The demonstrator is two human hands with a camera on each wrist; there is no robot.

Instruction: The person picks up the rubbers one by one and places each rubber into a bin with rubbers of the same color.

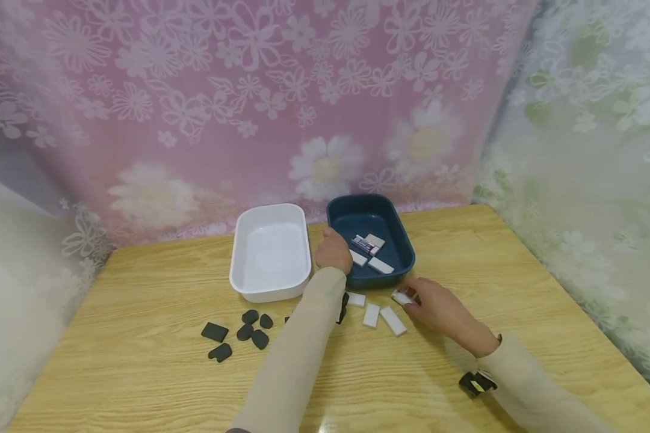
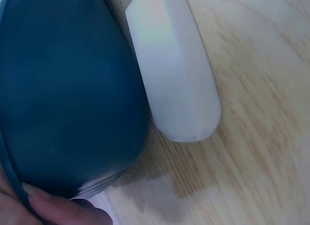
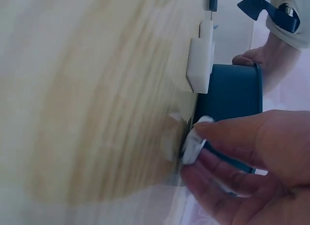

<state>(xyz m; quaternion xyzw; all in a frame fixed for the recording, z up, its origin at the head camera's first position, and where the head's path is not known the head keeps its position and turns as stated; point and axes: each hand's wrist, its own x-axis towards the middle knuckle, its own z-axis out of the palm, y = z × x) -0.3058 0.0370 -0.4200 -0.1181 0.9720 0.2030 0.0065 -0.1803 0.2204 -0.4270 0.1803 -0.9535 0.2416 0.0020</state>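
My left hand (image 1: 333,251) grips the near-left rim of the dark blue tray (image 1: 365,216). In the left wrist view, its fingers (image 2: 58,210) curl over the tray's edge. With thumb and fingers, my right hand (image 1: 439,310) pinches a white eraser (image 3: 193,146) just outside the tray's near-right corner, close to the table. Inside the tray lie several white erasers (image 1: 381,265), one in a printed sleeve (image 1: 364,243). More white erasers (image 1: 393,321) lie on the table in front of the tray, between my arms.
A white tray (image 1: 269,294) stands left of the blue one. Several small black pieces (image 1: 214,331) lie on the wooden table (image 1: 141,361) before it, some perhaps hidden by my left sleeve (image 1: 298,361). A flowered cloth (image 1: 222,120) hangs behind the table.
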